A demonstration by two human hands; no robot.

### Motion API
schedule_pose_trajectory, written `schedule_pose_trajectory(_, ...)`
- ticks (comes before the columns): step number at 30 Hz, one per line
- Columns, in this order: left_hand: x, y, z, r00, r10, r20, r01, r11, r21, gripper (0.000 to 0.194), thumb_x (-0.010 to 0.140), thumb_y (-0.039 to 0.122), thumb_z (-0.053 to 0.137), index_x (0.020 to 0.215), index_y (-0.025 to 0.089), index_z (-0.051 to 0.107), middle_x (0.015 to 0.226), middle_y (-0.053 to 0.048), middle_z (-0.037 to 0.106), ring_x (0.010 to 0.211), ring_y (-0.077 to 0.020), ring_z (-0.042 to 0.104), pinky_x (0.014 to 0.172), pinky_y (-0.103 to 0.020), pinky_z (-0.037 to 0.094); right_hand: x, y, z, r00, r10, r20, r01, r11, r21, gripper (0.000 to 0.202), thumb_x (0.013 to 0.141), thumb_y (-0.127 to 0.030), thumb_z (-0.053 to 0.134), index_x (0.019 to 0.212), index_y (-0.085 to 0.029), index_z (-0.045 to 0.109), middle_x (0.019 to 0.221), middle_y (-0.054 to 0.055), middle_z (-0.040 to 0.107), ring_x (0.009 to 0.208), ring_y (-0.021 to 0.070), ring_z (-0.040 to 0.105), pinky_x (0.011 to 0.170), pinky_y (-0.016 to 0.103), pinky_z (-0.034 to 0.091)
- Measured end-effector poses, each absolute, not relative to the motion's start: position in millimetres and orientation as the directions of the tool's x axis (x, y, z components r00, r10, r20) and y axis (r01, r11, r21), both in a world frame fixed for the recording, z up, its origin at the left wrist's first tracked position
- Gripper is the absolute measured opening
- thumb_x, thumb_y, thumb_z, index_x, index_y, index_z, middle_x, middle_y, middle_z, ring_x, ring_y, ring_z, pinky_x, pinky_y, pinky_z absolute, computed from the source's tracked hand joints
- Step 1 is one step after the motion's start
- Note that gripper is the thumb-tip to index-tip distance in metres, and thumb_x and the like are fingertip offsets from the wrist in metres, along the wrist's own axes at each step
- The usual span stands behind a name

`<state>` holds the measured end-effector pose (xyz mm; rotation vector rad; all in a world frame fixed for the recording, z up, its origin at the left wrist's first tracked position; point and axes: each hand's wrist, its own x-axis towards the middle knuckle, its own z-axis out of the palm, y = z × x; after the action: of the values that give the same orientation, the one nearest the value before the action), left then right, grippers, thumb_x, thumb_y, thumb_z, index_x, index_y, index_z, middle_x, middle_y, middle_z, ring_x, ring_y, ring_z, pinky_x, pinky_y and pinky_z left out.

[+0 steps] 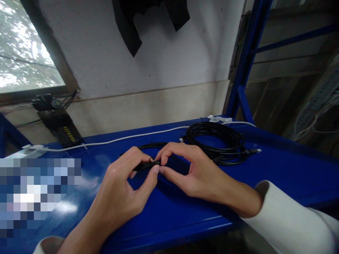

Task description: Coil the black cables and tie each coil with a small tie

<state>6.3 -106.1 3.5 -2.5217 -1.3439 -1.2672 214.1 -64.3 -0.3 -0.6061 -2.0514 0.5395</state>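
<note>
Near edge of the view: two light sleeves (293, 218) frame the person's bare forearms. Left hand (123, 185): thumb and fingers clamp on a small black cable loop (144, 165). Right hand (198, 173): thumb and forefinger pinch close together at the right end of the same loop, next to the left thumb; whether they grip the cable itself or a thin tie on it cannot be told. The loop lies between the two hands, over the middle of the blue tabletop (185, 218), its far strands curving behind the fingers.

Beyond the right hand, a larger black cable coil (212, 126) rests on the tabletop, with connectors projecting at its left and right sides. A white cord (137, 136) runs along the far part of the surface, passing behind both cables. At the far left stands a tilted dark bottle (59, 123) with yellow lettering; at the far right rises a blue metal post (246, 53). In the background, a pale wall (87, 46) carries a black hanging shape (129, 33), with a window (23, 49) at upper left.
</note>
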Motion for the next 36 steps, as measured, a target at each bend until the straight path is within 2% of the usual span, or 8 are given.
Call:
schedule_pose_trajectory(5,5.5,-107.0,2.5,0.315,0.686,0.656,0.689,-0.641,0.340,0.002,0.096,0.019,0.066,0.096,0.019,0.067,0.087,-0.002,0.062,0.067,-0.0156,0.052,0.062,-0.033,0.043,215.3,-62.9,-2.1,-0.474,0.614,0.631,0.200,0.773,-0.602,0.012,0.088,-0.012,0.073,0.087,-0.021,0.065,0.100,0.000,0.074,0.094,0.0169,0.069,0.090,0.032,0.048)
schedule_pose_trajectory(11,5.8,-106.2,-0.5,0.335,0.687,0.645,0.676,-0.652,0.343,0.006,0.095,0.019,0.069,0.100,0.021,0.068,0.092,-0.002,0.064,0.071,-0.0162,0.053,0.062,-0.033,0.044,216.7,-58.7,-4.9,-0.471,0.642,0.605,0.233,0.752,-0.616,0.015,0.091,-0.024,0.077,0.089,-0.022,0.063,0.095,-0.002,0.072,0.088,0.0165,0.066,0.084,0.032,0.047)
schedule_pose_trajectory(14,5.9,-106.1,-0.9,0.336,0.683,0.648,0.672,-0.656,0.344,0.006,0.095,0.019,0.069,0.101,0.021,0.069,0.092,-0.003,0.065,0.070,-0.0160,0.054,0.062,-0.033,0.044,217.4,-57.7,-5.1,-0.483,0.639,0.599,0.245,0.755,-0.608,0.014,0.089,-0.019,0.077,0.093,-0.021,0.063,0.094,-0.003,0.071,0.088,0.0158,0.065,0.083,0.030,0.046)
schedule_pose_trajectory(17,6.3,-105.9,-0.9,0.341,0.687,0.642,0.674,-0.654,0.342,0.006,0.096,0.021,0.070,0.102,0.021,0.070,0.093,-0.003,0.066,0.071,-0.0160,0.056,0.061,-0.032,0.045,217.6,-57.7,-5.4,-0.502,0.628,0.595,0.256,0.765,-0.591,0.016,0.088,-0.016,0.077,0.098,-0.021,0.065,0.095,-0.003,0.070,0.089,0.0155,0.064,0.084,0.029,0.045)
schedule_pose_trajectory(24,7.5,-104.6,-0.7,0.360,0.662,0.658,0.648,-0.685,0.334,0.005,0.095,0.023,0.074,0.098,0.020,0.073,0.089,-0.003,0.066,0.069,-0.0144,0.057,0.059,-0.030,0.045,217.8,-57.2,-6.3,-0.574,0.550,0.607,0.225,0.818,-0.529,0.015,0.093,-0.024,0.076,0.101,-0.020,0.064,0.102,-0.001,0.070,0.094,0.0158,0.063,0.088,0.029,0.043)
schedule_pose_trajectory(31,9.7,-105.5,0.8,0.371,0.651,0.663,0.639,-0.696,0.327,0.003,0.095,0.017,0.073,0.095,0.020,0.073,0.088,-0.002,0.068,0.073,-0.0140,0.060,0.065,-0.028,0.048,218.2,-58.3,-6.7,-0.652,0.538,0.534,0.326,0.835,-0.443,0.012,0.097,-0.019,0.067,0.108,-0.022,0.062,0.105,0.002,0.071,0.097,0.0194,0.062,0.090,0.034,0.043)
schedule_pose_trajectory(36,10.5,-104.5,-1.5,0.371,0.674,0.639,0.659,-0.676,0.330,0.002,0.096,0.020,0.072,0.094,0.021,0.073,0.085,0.000,0.068,0.068,-0.0131,0.059,0.062,-0.028,0.046,217.0,-59.4,-6.8,-0.675,0.547,0.496,0.386,0.834,-0.395,0.010,0.098,-0.019,0.064,0.106,-0.022,0.059,0.101,0.003,0.070,0.094,0.0211,0.062,0.086,0.034,0.042)
